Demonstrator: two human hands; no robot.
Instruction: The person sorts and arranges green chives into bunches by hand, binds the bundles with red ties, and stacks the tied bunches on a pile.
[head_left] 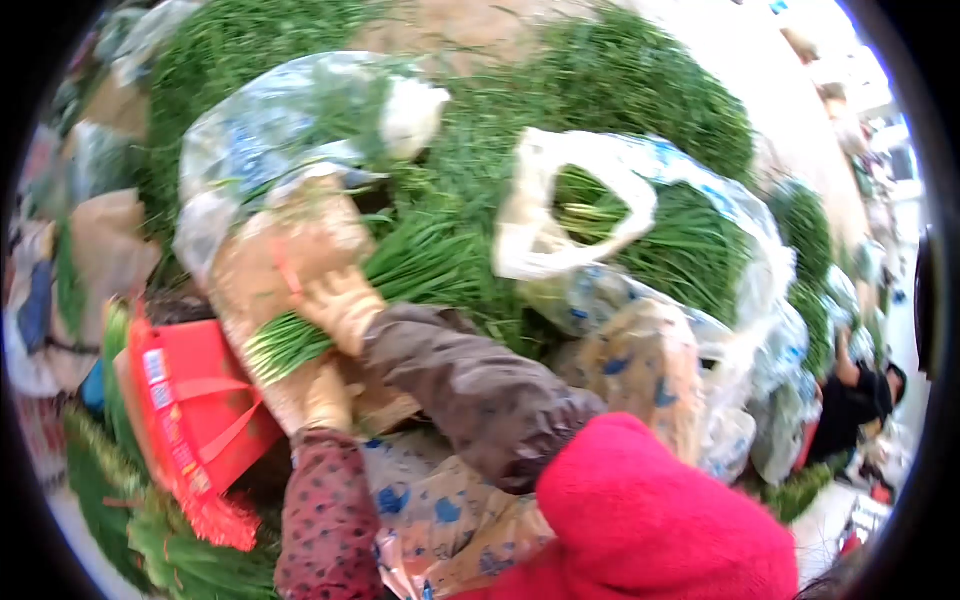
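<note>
My right hand (345, 308), in a tan glove below a grey-brown sleeve, is wrapped over a bunch of long green stalks (425, 268). Its fingers are close to a thin red strip (285, 268). My left hand (328, 400), also gloved, with a red dotted sleeve, grips the same bunch near its pale cut ends; its fingertips are partly hidden. Beneath the bunch is a brown sheet (245, 262) with bits of green on it.
Loose greens (640, 75) are heaped behind. A white-handled plastic bag (525, 225) of stalks stands right, a clear bag (240, 125) upper left. A red bag (215, 400) is at left, patterned plastic (460, 510) in front. A person in black (850, 410) is far right.
</note>
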